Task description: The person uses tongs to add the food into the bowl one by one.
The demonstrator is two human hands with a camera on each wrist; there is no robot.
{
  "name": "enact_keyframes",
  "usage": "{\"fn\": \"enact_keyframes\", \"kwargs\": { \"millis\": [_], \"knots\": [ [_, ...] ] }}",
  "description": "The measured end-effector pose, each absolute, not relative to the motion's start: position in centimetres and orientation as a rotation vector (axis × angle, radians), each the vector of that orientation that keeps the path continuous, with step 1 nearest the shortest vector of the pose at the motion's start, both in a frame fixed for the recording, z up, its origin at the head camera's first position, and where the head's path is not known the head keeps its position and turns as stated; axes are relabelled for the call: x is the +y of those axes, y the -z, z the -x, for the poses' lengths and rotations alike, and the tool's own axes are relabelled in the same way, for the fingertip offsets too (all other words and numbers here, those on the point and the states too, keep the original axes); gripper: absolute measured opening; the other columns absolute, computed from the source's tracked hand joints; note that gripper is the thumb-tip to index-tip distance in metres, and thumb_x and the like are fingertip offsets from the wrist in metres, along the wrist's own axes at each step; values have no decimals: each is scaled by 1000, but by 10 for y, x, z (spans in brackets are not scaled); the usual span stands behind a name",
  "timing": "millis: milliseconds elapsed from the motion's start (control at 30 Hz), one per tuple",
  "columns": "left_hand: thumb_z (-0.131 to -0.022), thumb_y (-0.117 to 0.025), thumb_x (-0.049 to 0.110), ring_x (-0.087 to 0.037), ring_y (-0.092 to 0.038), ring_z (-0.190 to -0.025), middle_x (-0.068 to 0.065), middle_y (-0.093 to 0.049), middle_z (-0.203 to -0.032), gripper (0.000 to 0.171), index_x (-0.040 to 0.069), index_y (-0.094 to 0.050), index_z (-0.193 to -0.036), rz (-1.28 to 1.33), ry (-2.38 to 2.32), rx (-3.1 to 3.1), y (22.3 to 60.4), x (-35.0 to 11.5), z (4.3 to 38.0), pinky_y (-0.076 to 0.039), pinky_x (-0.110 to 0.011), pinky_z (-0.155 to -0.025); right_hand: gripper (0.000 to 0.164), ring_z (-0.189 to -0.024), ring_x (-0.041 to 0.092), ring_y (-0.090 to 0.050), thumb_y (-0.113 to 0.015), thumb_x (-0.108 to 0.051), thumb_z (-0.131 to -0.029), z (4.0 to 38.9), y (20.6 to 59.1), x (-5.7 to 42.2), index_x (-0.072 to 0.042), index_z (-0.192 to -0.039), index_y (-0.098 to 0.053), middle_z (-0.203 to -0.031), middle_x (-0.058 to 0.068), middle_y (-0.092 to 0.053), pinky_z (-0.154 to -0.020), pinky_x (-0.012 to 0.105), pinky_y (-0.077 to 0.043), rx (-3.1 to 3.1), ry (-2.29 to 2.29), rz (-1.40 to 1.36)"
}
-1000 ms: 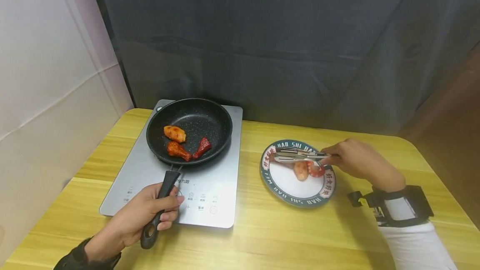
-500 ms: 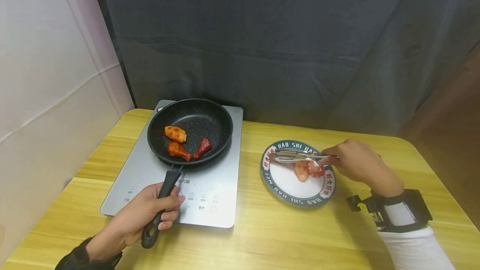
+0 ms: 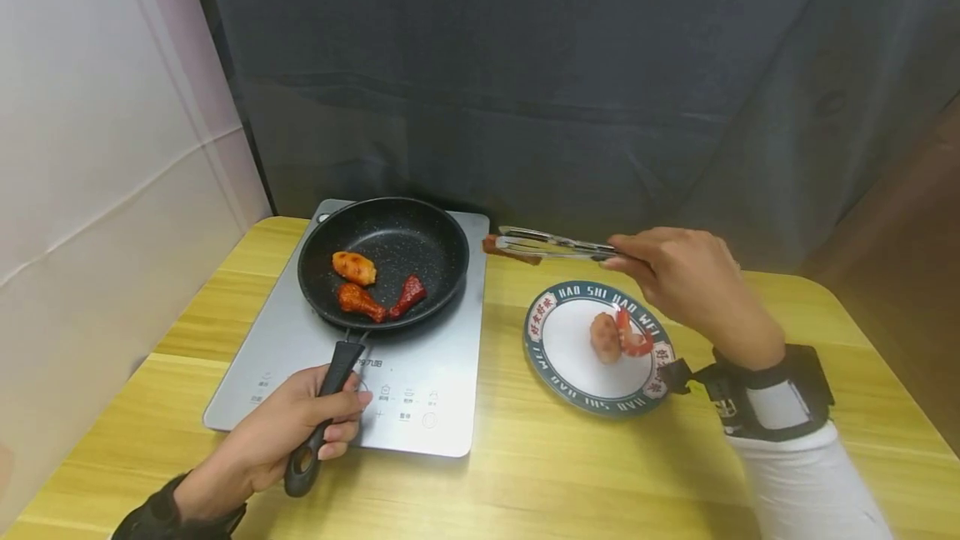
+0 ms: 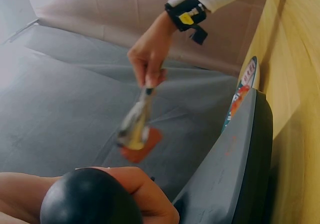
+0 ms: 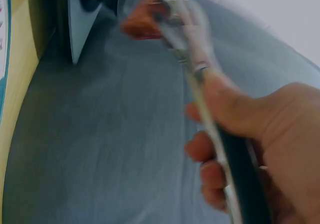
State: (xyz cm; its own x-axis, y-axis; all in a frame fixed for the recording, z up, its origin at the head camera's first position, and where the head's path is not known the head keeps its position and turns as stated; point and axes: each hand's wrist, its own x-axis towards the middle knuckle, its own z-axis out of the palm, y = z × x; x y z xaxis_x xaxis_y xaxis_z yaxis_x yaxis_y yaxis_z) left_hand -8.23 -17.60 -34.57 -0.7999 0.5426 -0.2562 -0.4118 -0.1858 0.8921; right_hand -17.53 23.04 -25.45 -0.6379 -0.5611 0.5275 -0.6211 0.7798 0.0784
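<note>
My left hand (image 3: 281,427) grips the black handle of a frying pan (image 3: 423,244), which sits on a silver induction cooker (image 3: 442,390). Inside the pan lie a roasted chicken wing (image 3: 354,267), an orange-brown drumstick (image 3: 360,302) and a dark red drumstick (image 3: 407,297). My right hand (image 3: 693,282) holds metal tongs (image 3: 562,246), raised above the table between plate and pan. A reddish-brown slab of food, perhaps meat (image 5: 142,22), is pinched in the tongs' tips; its exact kind is unclear. In the left wrist view, the tongs and the slab (image 4: 150,145) are blurred.
Right of the cooker, a green-rimmed plate (image 3: 562,369) carries a pale chicken wing (image 3: 604,337) and a red-and-white shrimp (image 3: 634,342). Dark cloth (image 3: 525,90) hangs behind the wooden table (image 3: 540,473), with a white sheet (image 3: 112,132) on the left.
My right hand has lifted the tongs off the plate and moved left towards the pan, carrying the brown slab. The left hand still holds the pan handle.
</note>
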Motion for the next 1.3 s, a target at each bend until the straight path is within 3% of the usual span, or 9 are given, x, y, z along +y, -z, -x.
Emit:
{"fn": "enact_keyframes", "kwargs": {
  "millis": [233,433,833,1300],
  "knots": [
    [-95,-56,8,-6,-39,-54,1,-41,-67,21,4,-35,-94,-142,-2031,1467,346,-176,82,-37,-15,-45,26,-59,20,-58,-77,-17,-80,187,257,195,-4,-103,-73,-74,6,-67,-47,31,-48,-2338,-181,-1008],
    [-96,-56,8,-6,-40,-54,2,-40,-67,21,5,-36,-93,-145,-2035,1459,346,-176,82,-37,-15,-45,24,-55,17,-49,-73,-21,-85,201,258,169,-6,-103,-72,-68,3,-62,-45,26,-40,-2282,-109,-1115],
    [-96,-56,9,-6,-40,-54,2,-41,-67,21,5,-36,-94,-149,-2033,1448,346,-177,82,-37,-15,-46,20,-55,18,-45,-71,-19,-88,232,265,141,-5,-102,-71,-63,2,-56,-48,25,-33,-2190,-2,-1224],
    [-96,-56,9,-6,-39,-54,2,-40,-67,20,5,-37,-92,-169,-2043,1437,346,-177,82,-37,-15,-46,19,-63,18,-52,-72,-21,-87,255,283,120,-9,-102,-72,-73,1,-63,-54,28,-41,-2183,55,-1263]
  ]
}}
